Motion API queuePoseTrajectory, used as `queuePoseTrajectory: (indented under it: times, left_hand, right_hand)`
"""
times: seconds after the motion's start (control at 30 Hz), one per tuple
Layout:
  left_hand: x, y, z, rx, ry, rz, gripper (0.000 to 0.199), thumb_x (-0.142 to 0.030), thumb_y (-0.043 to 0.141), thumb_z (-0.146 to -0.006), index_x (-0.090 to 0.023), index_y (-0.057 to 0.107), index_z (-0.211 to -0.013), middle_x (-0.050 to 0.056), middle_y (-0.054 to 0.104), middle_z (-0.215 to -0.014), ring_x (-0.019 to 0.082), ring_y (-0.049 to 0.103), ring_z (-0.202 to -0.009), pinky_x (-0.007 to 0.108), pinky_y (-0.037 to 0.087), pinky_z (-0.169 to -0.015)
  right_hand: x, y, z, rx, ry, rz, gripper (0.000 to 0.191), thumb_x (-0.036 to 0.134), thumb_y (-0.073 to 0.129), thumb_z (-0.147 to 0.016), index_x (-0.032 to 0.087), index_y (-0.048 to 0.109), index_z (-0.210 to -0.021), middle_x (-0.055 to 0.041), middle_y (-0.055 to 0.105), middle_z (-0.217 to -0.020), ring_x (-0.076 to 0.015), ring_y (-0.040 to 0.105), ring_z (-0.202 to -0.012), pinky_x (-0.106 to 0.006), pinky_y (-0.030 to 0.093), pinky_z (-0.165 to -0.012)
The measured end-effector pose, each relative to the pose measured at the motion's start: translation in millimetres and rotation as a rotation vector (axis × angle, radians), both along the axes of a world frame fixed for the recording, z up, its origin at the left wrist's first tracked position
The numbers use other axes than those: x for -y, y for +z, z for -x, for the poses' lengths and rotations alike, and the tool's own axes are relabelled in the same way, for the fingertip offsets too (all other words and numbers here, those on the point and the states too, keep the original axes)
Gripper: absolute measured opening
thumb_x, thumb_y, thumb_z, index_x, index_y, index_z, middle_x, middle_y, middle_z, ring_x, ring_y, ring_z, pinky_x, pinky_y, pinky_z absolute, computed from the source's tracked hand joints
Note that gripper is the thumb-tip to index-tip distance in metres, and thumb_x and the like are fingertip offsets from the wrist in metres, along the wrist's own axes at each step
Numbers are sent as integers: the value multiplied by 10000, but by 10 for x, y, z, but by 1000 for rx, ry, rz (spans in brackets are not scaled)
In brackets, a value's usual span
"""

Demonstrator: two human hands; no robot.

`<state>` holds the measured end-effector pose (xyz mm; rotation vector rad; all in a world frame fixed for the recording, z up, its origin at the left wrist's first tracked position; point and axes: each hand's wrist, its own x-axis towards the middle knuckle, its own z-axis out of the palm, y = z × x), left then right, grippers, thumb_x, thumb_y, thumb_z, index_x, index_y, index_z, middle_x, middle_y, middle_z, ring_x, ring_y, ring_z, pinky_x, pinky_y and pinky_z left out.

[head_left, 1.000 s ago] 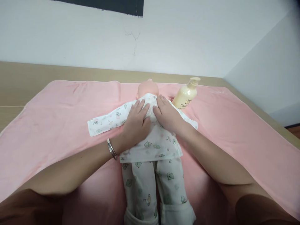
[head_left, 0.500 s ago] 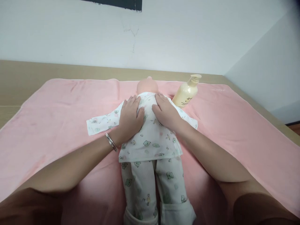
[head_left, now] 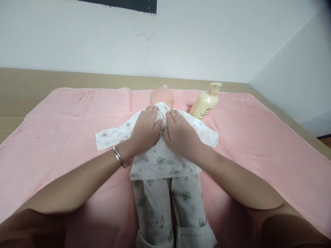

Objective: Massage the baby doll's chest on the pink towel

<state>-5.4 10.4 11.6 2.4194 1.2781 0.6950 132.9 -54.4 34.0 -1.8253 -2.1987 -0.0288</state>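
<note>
A baby doll (head_left: 162, 96) lies face-down or face-up, I cannot tell which, with its head away from me. It wears a white printed top (head_left: 152, 163) and matching trousers (head_left: 157, 206). My left hand (head_left: 147, 129), with a silver bangle (head_left: 120, 157) at the wrist, lies flat on the upper left of the top. On the upper right of the top rests my right hand (head_left: 180, 132), fingers stretched out. Both thumbs are close together at the middle. Neither hand grips anything.
Beneath the doll spreads a pink blanket (head_left: 57, 137) over a wooden surface (head_left: 28, 81). A cream pump bottle (head_left: 205, 103) leans on the right, beside the doll's shoulder. A white wall (head_left: 103, 41) rises behind.
My right hand has slid inward and slightly toward me over the top, uncovering more of the right sleeve. My left hand has shifted slightly inward, bringing the thumbs closer together.
</note>
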Motion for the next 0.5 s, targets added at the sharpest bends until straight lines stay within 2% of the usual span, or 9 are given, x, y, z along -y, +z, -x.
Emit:
queuePoseTrajectory:
  times: [0.07, 0.13, 0.23, 0.3, 0.37, 0.5]
  left_hand:
    - [-41, -11, 7, 14, 29, 29, 587, -361, 294, -957, -53, 390, -1447, 186, 375, -1552, 289, 304, -1478, 514, 258, -1230]
    - [26, -11, -1, 13, 38, 2, 582, -366, 280, -963, -55, 397, -1440, 193, 389, -1541, 301, 310, -1472, 527, 263, -1225]
    - [267, 23, -28, -36, 35, -62, 577, -337, 274, -975, -11, 378, -1441, 238, 341, -1553, 345, 260, -1487, 553, 267, -1214]
    - [370, 50, -38, -66, 32, -69, 571, -325, 280, -978, -8, 372, -1445, 242, 300, -1571, 363, 220, -1498, 563, 275, -1208]
    - [331, 66, -35, -72, 3, -52, 564, -306, 296, -967, -3, 382, -1436, 235, 312, -1568, 354, 219, -1500, 550, 260, -1222]
    - [28, 56, -8, -5, -6, 0, 506, -279, 316, -938, -52, 479, -1360, 189, 487, -1460, 298, 417, -1400, 488, 318, -1212]
  right_hand:
    - [82, 22, 44, 40, 45, -21, 601, 246, 317, -947, -106, 376, -1431, -304, 367, -1518, -369, 297, -1463, -509, 270, -1213]
    - [29, 49, 1, 12, 73, 26, 594, 238, 303, -947, -90, 378, -1436, -280, 362, -1530, -343, 289, -1472, -502, 270, -1218]
    - [-191, 67, -149, -110, 4, 143, 619, 303, 261, -970, -57, 333, -1468, -235, 323, -1564, -305, 265, -1487, -497, 267, -1222]
    - [-269, 55, -198, -139, -67, 147, 648, 354, 249, -980, -60, 311, -1475, -239, 317, -1566, -319, 268, -1484, -510, 279, -1212]
    - [-209, 32, -160, -109, -83, 96, 639, 336, 251, -979, -73, 328, -1463, -253, 350, -1547, -337, 292, -1472, -520, 277, -1209]
    - [89, 12, 19, -11, 9, -6, 591, 250, 291, -961, -78, 370, -1446, -271, 362, -1535, -354, 298, -1467, -519, 284, -1208]
